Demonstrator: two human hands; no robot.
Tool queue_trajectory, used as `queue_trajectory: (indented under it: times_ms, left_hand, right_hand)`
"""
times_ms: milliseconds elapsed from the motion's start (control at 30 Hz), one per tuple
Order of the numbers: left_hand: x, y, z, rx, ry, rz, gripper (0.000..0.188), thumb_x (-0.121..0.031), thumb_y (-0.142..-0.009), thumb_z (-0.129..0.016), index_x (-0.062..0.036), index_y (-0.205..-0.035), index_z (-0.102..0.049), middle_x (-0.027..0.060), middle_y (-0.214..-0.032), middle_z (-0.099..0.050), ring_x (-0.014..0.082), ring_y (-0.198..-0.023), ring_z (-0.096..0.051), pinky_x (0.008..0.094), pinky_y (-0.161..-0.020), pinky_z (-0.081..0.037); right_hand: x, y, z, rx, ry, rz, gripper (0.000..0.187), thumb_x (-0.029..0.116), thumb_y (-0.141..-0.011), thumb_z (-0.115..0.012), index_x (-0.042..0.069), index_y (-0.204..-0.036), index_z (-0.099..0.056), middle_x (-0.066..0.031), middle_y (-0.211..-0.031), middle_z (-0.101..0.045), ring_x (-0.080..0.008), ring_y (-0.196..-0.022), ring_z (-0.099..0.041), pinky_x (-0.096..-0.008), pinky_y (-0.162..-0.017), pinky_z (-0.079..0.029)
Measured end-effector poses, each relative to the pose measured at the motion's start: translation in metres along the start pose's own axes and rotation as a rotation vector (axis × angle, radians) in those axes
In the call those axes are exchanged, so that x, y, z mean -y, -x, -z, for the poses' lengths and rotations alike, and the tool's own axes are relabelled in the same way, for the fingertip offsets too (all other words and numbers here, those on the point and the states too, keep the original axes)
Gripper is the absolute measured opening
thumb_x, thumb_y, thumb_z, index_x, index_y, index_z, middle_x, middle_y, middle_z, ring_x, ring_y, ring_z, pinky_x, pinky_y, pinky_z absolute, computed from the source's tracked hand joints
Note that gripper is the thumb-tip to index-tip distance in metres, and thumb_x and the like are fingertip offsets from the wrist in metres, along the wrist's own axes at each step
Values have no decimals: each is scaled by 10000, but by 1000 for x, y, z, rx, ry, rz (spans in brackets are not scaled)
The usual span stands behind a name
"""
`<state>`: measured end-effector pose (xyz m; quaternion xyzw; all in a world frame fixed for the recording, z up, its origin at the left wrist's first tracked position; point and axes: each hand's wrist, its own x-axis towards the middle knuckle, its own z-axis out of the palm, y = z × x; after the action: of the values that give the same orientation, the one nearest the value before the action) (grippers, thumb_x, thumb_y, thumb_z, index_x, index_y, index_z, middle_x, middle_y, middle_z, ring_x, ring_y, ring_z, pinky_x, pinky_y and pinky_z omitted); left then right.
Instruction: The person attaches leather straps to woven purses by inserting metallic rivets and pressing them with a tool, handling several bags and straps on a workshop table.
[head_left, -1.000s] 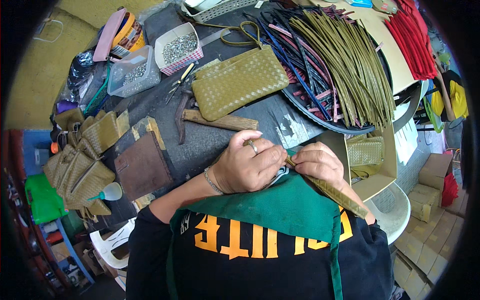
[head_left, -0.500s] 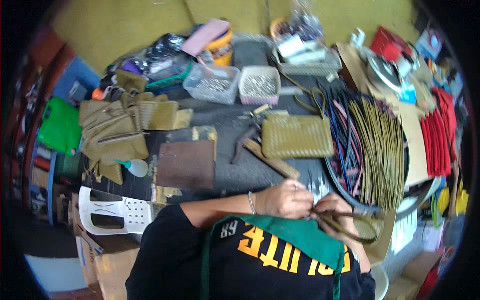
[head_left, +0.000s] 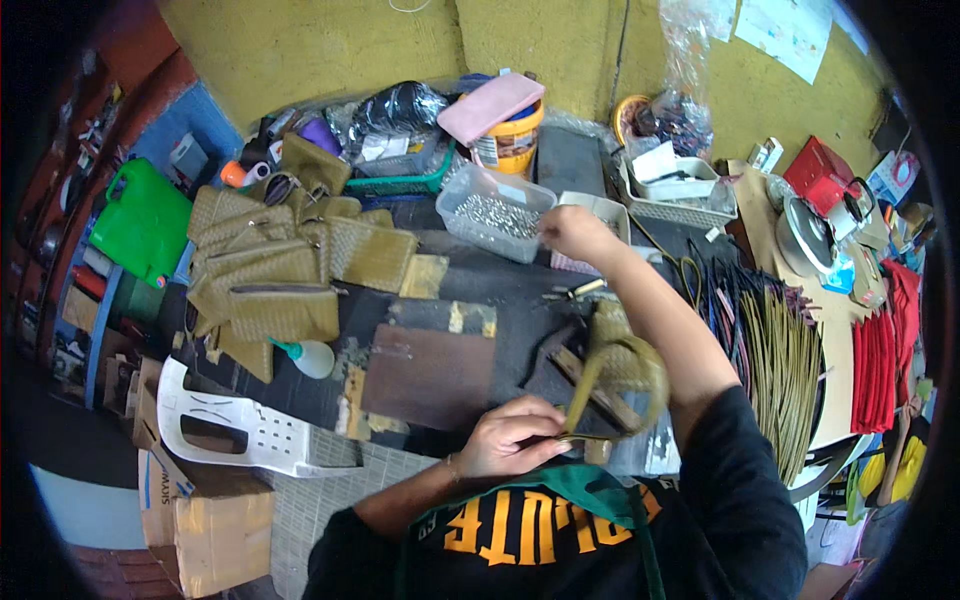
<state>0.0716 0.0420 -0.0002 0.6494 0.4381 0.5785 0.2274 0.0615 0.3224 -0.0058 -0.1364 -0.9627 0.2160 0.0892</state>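
Note:
Near the table's front edge my left hand (head_left: 515, 438) pinches the end of a looped olive strap (head_left: 655, 385). The loop stands up to the right, partly in front of an olive woven pouch (head_left: 612, 325). My right arm is stretched out to the back of the table. There my right hand (head_left: 582, 236) is at a clear plastic box (head_left: 490, 248) of small silvery metal pieces, over its right end and the pink-and-white box (head_left: 600, 208) beside it. Its fingers are curled; whatever they hold, if anything, is too small to make out.
Olive woven pouches (head_left: 285, 315) are heaped at the left, by a squeeze bottle (head_left: 315, 360). A brown board (head_left: 430, 378) lies mid-table. Olive strips (head_left: 780, 370) fill the right side. A yellow bucket (head_left: 515, 145) and a white basket (head_left: 690, 210) stand behind.
My right hand has left the strap and reached forward to the boxes of metal pieces. My left hand keeps the strap, lower and further left. The view has shifted too.

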Motion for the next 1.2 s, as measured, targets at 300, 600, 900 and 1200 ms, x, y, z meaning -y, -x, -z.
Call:
queue_trajectory:
  times_ms: [300, 600, 900, 1200]
  left_hand:
    - [8, 47, 60, -262, 247, 342, 136, -6, -687, -633, 14, -820, -611, 92, -874, -565, 153, -804, -554, 246, -691, -469]
    - [13, 37, 61, -168, 317, 310, 130, -23, -680, -645, 38, -780, -589, 92, -814, -557, 165, -762, -542, 266, -666, -448]
    - [-6, 36, 47, -112, 212, 218, 129, -54, -690, -648, 37, -746, -574, 98, -835, -547, 157, -746, -542, 253, -637, -438]
    - [-15, 36, 29, -174, 130, 132, 133, -105, -701, -648, 0, -756, -586, 78, -840, -548, 163, -743, -547, 259, -624, -443]
  right_hand:
    - [-40, -128, -105, 203, 348, -136, 198, 104, -692, -487, 101, -833, -625, -145, -862, -592, -282, -863, -557, -368, -773, -432]
    - [-48, -119, -106, 81, 273, -212, 162, 152, -657, -526, 49, -744, -616, -165, -825, -589, -302, -802, -565, -366, -717, -443]
    - [-31, -96, -77, -62, 125, -146, 124, 133, -706, -540, 103, -791, -625, -144, -731, -590, -290, -681, -576, -372, -647, -450]
    - [-51, -79, -63, -268, 87, -66, 160, 51, -707, -547, 30, -854, -605, -120, -710, -604, -201, -663, -592, -285, -606, -457]
